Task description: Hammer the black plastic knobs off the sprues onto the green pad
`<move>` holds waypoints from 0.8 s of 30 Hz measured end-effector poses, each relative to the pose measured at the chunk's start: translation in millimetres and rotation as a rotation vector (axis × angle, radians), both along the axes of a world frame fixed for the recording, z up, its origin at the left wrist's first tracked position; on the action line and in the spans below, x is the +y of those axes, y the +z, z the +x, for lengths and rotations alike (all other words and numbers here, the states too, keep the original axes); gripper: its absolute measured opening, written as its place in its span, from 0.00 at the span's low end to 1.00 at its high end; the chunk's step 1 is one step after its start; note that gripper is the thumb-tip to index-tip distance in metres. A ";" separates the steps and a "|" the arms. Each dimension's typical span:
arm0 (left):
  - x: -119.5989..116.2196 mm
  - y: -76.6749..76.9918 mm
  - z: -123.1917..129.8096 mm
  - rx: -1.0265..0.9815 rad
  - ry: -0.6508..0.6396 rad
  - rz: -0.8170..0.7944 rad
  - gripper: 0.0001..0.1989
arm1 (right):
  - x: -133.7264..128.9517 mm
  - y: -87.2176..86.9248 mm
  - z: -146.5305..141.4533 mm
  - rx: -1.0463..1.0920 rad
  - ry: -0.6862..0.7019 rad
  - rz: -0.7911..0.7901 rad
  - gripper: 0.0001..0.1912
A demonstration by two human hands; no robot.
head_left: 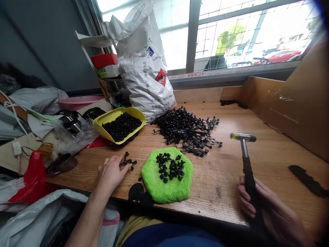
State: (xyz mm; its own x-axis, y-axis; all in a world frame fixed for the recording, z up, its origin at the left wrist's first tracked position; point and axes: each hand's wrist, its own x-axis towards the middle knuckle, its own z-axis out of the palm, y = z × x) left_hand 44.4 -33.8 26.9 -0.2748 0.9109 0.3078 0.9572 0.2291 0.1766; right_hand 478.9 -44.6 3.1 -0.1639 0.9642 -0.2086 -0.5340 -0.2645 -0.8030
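Note:
My right hand is wrapped round the black handle of a small hammer, its double-faced metal head pointing up over the table's right side. At the left, my left hand is closed on a black branched plastic piece just above or on the tabletop; its fingertips are partly hidden. Between my hands lies a green fuzzy hexagonal pad with several small black mushroom-shaped pieces on it. Behind the pad spreads a heap of black branched pieces.
A yellow scoop-shaped tray of small black pieces stands left of the heap. Behind it rises a large white printed sack. A dark metal cup is at far left. A cardboard panel borders the right. A person in yellow is outside the window.

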 end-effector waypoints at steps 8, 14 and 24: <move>28.5 19.0 75.9 -0.349 -0.681 0.063 0.10 | 1.5 -4.3 2.5 0.006 0.036 0.011 0.08; 27.2 -1.3 77.2 -0.456 -0.513 0.112 0.06 | 0.3 0.8 -3.4 0.018 -0.004 -0.004 0.09; 29.5 -3.5 68.5 -0.595 -0.333 0.108 0.08 | 1.7 -3.3 0.9 0.027 0.039 0.019 0.09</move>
